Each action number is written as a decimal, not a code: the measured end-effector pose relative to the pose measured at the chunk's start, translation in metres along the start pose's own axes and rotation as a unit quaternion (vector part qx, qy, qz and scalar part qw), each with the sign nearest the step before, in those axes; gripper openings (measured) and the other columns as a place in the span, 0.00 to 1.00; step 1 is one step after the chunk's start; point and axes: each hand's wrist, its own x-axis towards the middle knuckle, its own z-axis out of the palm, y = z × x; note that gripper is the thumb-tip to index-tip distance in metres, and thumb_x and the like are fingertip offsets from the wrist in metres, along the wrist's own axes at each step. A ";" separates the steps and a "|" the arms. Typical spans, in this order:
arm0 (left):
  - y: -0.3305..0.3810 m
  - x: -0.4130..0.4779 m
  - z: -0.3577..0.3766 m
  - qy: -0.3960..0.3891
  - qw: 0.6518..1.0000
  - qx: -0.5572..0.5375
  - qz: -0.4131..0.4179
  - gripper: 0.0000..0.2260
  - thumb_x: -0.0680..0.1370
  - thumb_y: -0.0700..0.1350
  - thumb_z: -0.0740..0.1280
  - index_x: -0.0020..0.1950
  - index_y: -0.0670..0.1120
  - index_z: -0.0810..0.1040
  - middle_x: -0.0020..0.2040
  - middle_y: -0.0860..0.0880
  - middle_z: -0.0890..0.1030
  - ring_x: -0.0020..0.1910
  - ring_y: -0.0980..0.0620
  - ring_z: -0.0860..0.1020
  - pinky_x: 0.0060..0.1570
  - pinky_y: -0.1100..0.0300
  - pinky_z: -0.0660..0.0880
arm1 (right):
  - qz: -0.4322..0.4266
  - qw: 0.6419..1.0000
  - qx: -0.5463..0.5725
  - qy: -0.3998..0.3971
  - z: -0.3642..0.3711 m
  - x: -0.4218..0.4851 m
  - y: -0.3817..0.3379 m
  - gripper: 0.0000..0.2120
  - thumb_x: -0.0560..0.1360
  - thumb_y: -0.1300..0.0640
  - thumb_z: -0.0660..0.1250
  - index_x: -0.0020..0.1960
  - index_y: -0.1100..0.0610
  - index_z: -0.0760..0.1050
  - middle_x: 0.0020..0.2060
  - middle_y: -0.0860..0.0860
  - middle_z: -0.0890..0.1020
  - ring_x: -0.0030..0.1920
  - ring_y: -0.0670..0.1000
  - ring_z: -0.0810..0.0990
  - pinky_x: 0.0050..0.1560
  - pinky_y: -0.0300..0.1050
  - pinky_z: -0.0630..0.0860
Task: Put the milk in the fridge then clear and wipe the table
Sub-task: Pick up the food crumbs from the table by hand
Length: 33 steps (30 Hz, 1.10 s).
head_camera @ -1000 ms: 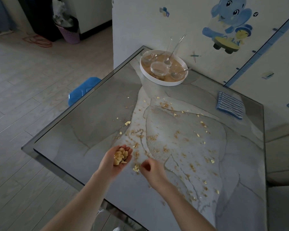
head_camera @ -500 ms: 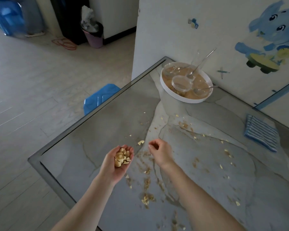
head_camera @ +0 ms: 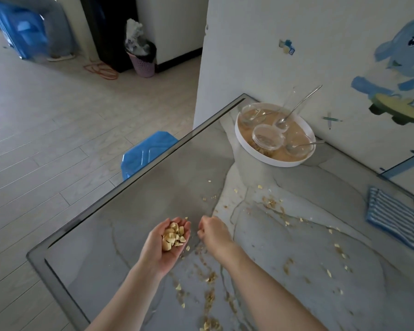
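One view only, the head camera. Left hand point(head_camera: 164, 244) is palm up and cupped, carrying a heap of pale pieces point(head_camera: 173, 236) above the table point(head_camera: 129, 235). Right hand point(head_camera: 213, 232) sits just beside it, fingers curled in toward the heap; whether they pinch a piece cannot be made out. Scattered crumbs point(head_camera: 270, 203) run ahead-right and down past the wrists, so I judge the right hand nearer. Striped cloth point(head_camera: 392, 218) lies well apart, on the right. Tray point(head_camera: 249, 151) is at the far corner. Milk not in view; the near table edge is cut off.
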 end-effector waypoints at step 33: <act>-0.090 0.071 0.119 -0.053 0.988 0.124 -0.081 0.10 0.78 0.40 0.59 0.43 0.36 0.76 0.33 0.41 0.83 0.30 0.47 0.83 0.32 0.55 0.80 | 0.114 0.980 0.076 0.142 -0.088 0.041 0.157 0.10 0.74 0.56 0.65 0.53 0.59 0.78 0.54 0.59 0.76 0.53 0.58 0.77 0.56 0.45 0.72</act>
